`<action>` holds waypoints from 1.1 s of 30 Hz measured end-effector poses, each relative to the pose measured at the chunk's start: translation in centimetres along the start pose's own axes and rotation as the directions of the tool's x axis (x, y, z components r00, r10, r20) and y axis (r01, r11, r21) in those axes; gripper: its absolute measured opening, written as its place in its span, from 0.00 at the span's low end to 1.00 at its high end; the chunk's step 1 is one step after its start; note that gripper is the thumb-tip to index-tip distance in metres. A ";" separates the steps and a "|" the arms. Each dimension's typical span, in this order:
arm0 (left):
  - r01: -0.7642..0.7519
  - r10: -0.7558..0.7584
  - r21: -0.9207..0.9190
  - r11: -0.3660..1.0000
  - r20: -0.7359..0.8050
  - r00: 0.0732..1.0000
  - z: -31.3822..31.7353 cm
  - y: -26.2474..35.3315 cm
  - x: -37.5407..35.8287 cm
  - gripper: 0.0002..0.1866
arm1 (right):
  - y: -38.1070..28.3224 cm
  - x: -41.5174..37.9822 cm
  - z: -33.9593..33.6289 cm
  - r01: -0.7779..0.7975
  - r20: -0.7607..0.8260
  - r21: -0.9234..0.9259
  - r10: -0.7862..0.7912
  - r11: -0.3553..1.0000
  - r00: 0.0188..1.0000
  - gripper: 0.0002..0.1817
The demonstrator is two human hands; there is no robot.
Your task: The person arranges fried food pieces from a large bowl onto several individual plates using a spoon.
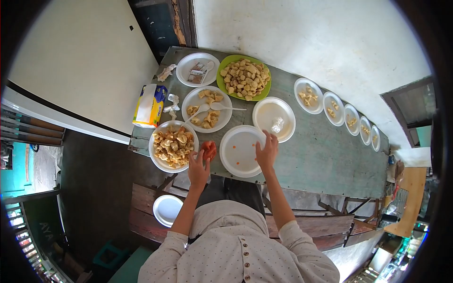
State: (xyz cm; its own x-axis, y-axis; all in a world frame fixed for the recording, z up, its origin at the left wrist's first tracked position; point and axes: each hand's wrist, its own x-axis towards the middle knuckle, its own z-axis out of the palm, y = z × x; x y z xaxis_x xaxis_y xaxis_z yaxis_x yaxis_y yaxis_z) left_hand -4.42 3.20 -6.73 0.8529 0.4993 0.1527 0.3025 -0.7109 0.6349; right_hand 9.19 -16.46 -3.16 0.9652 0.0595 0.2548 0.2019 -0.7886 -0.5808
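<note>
My left hand (199,170) is at the right rim of a white plate heaped with golden, crinkled fried snacks (172,146). Its fingers are apart, beside a crumpled red thing (209,150) whose kind I cannot make out. My right hand (267,152) reaches over the right edge of a white foam plate (231,165), fingers apart and holding nothing that I can see. Several small orange bits lie on that plate. Just beyond my right fingertips is another white plate (260,113) with a crumpled white tissue (277,124) on it.
Behind are a green plate (222,75) of pale chunks, a white plate (225,120) with snacks and two plastic spoons, and another plate (181,73) holding packets. A tissue pack (150,106) stands left. Several small portioned plates (334,108) line the wall; a white plate (167,211) rests on the bench.
</note>
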 end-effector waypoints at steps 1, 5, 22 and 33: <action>-0.013 0.015 0.073 0.997 -0.030 0.999 -0.4 0.1 0.0 0.17 | -1.4 1.6 0.4 0.030 0.084 0.006 -0.030 1.000 0.996 0.27; -0.160 0.181 0.201 0.966 -0.089 0.979 -1.8 0.8 0.2 0.15 | -4.2 6.4 4.9 0.320 0.190 -0.175 -0.287 0.931 0.939 0.26; 0.441 -0.274 -0.331 0.834 0.447 0.852 4.0 3.3 0.1 0.14 | 4.9 1.8 2.1 -0.215 0.257 0.455 0.104 0.864 0.961 0.12; 0.691 -0.488 -0.406 0.598 0.500 0.716 4.4 3.4 -5.3 0.12 | 9.6 -5.2 -6.6 -0.643 0.528 0.443 0.398 0.625 0.751 0.14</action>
State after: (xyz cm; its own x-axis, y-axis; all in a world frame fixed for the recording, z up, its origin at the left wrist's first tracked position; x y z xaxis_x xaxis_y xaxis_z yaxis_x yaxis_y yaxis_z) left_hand -6.03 -3.97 -8.69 0.6757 0.4566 -0.5787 0.5973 0.1209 0.7929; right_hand 4.97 -28.35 -4.99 0.8927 0.0539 -0.4475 -0.4202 -0.2598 -0.8694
